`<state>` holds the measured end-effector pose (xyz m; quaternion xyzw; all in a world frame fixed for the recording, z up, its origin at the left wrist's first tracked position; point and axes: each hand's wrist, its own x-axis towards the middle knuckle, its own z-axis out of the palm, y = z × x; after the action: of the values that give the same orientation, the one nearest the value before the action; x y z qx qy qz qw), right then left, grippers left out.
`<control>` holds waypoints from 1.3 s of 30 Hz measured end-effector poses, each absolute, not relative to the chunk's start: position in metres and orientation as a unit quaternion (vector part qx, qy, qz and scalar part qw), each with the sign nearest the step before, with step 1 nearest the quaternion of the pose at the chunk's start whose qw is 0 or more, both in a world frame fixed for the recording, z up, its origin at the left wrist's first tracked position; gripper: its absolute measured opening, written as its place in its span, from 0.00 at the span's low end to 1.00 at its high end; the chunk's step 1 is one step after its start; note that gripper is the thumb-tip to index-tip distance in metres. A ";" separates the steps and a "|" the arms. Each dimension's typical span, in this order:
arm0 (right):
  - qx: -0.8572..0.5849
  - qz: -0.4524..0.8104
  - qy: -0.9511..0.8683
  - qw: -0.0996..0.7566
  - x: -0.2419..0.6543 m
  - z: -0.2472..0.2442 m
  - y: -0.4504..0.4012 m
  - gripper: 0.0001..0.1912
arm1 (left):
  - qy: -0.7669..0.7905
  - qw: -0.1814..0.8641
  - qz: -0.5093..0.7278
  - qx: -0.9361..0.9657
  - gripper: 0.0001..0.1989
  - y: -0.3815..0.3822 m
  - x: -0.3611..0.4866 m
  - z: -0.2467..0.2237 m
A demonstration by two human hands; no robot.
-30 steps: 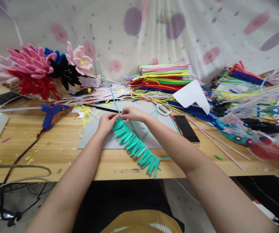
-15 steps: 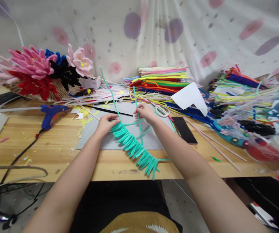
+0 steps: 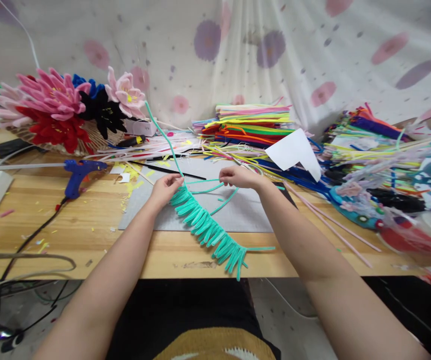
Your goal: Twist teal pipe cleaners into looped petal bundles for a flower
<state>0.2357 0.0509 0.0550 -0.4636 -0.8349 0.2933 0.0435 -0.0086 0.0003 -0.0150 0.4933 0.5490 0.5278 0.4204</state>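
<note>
My left hand (image 3: pixel 166 190) pinches the upper end of a teal looped pipe-cleaner fringe (image 3: pixel 203 225), which slants down to the right over the table's front edge. From that pinch a teal stem rises toward the pink flower. My right hand (image 3: pixel 238 177) is over the grey mat (image 3: pixel 162 212), its fingers closed around a teal pipe cleaner (image 3: pixel 203 181) that reaches back toward my left hand. Another curved teal strand (image 3: pixel 225 202) lies on the mat beneath it. A short straight teal end sticks out from the fringe's lower tip.
A blue glue gun (image 3: pixel 75 177) lies at the left, with fabric flowers (image 3: pixel 53 95) behind it. Pipe-cleaner bundles (image 3: pixel 253 120) line the back. White paper (image 3: pixel 294 152) leans on them, right of centre. A dark phone (image 3: pixel 288 195) is partly behind my right forearm.
My right hand has moved right and is lower over the mat. The upright teal strand by it now lies nearly level, and the stem above my left hand leans further left.
</note>
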 end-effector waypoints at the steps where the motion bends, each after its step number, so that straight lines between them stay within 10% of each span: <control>1: -0.452 0.307 -0.836 0.045 0.236 0.053 0.051 0.07 | 0.548 0.417 0.527 0.498 0.23 0.000 -0.009 -0.016; 12: -0.412 0.313 -0.852 0.077 0.211 0.037 0.054 0.12 | 0.558 0.414 0.497 0.520 0.14 -0.003 -0.008 -0.014; 39: -0.415 0.200 -0.881 0.111 0.151 0.025 0.045 0.10 | 0.559 0.418 0.523 0.490 0.27 -0.004 -0.005 -0.014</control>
<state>0.1508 0.0449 0.0247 -0.4149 -0.8805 0.2004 0.1111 -0.0047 -0.0042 -0.0136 0.4899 0.5588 0.5225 0.4180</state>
